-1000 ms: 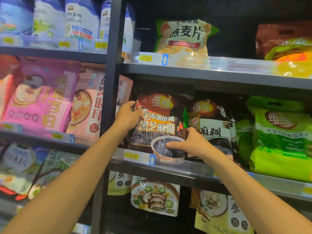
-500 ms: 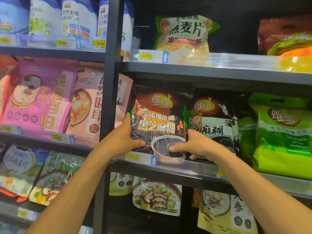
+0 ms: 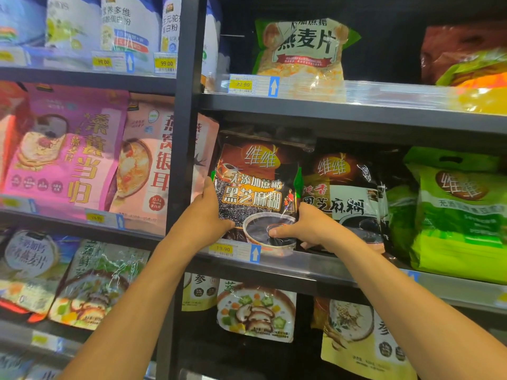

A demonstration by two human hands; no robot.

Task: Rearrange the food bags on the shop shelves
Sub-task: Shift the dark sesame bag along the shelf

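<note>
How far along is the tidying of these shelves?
Looks done: the green bag and the neighbouring dark sesame bag stand upright on the middle shelf. In hand: left hand and right hand grip the front black sesame-paste bag. Left: setting it down; the rest is unclear.

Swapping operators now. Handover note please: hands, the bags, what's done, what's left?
Left hand: gripping the left edge of the black sesame paste bag.
Right hand: gripping its lower right corner, thumb on the front.
Bag: upright at the left end of the middle shelf, above the 19.90 price tag, in front of the second dark sesame bag.
Done: cannot tell.
Left: probably seat this bag and let go; then straighten the green bags if needed.
</note>
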